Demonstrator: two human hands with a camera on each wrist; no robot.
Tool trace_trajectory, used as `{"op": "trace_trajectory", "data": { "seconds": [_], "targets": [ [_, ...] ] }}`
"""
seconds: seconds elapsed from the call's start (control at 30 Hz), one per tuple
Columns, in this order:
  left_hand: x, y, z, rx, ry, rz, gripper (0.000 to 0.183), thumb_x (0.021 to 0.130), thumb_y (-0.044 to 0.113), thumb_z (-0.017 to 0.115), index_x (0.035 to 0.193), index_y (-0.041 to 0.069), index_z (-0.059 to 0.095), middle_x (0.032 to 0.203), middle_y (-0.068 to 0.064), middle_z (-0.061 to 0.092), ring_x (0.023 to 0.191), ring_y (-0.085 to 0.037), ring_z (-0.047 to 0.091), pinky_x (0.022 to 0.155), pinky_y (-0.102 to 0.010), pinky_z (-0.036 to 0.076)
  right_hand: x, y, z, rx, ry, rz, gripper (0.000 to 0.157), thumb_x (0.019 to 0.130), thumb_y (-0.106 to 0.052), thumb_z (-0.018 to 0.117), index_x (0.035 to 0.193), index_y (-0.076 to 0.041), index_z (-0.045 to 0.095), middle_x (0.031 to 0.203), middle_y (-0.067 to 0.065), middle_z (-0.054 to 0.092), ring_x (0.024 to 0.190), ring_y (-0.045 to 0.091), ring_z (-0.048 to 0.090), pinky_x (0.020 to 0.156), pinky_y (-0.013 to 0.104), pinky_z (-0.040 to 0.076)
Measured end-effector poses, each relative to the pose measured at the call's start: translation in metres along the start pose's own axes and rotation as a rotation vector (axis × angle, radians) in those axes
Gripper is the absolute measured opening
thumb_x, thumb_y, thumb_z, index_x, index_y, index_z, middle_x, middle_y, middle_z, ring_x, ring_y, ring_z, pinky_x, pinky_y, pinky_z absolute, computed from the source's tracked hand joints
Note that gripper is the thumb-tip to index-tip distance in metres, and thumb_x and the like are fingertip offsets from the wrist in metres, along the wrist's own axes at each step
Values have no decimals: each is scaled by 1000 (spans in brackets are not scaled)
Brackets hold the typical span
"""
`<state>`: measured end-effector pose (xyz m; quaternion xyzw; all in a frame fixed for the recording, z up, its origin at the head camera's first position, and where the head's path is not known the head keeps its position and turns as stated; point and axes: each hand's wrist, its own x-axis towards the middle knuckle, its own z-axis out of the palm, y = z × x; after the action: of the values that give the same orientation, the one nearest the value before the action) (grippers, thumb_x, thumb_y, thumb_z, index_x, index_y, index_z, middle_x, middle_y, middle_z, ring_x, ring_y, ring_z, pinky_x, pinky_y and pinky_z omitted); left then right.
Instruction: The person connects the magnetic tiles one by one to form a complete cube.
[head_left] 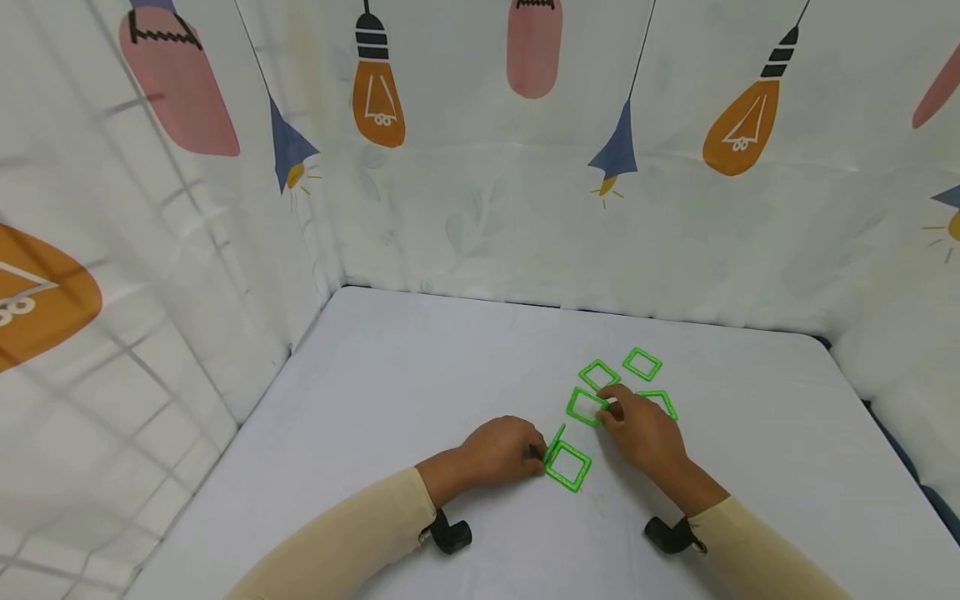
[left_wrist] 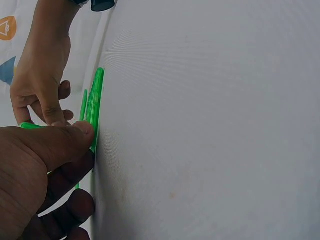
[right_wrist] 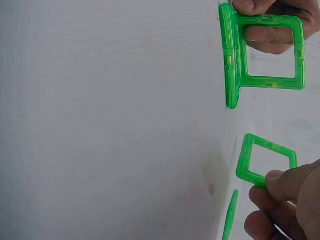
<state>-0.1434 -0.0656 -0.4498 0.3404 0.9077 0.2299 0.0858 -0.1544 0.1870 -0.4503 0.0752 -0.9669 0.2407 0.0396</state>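
Observation:
Two green square magnetic tile frames stand joined near the middle of the table: a flat one (head_left: pixel 583 475) and an upright one (right_wrist: pixel 271 82) along its edge. My left hand (head_left: pixel 502 450) pinches the upright tile from the left, its thumb on the frame in the left wrist view. Beyond and to the right, my right hand (head_left: pixel 645 429) pinches another green square tile (right_wrist: pixel 244 155) between thumb and fingers. This held tile is tilted and apart from the joined pair.
More green tiles lie on the white table (head_left: pixel 390 367) around my right hand: one tile (head_left: pixel 588 367) just beyond it, a farther tile (head_left: pixel 649 355), and one tile (head_left: pixel 670 406) partly hidden behind the hand. A printed curtain (head_left: pixel 480 225) hangs along the back and left edges.

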Motion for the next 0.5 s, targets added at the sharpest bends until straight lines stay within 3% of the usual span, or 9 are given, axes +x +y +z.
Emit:
{"op": "trace_trajectory", "data": {
  "seconds": [0.5],
  "targets": [
    [2,-1,2,-1,-11,-18,9,88,23,83,96,20,81,90,18,71,83,5,59,73,-17,48,-17,3,-10,-40,44,-93,29,93,-22,77,120,-13,69,97,4,76,82,22,69,54,32,48]
  ]
}}
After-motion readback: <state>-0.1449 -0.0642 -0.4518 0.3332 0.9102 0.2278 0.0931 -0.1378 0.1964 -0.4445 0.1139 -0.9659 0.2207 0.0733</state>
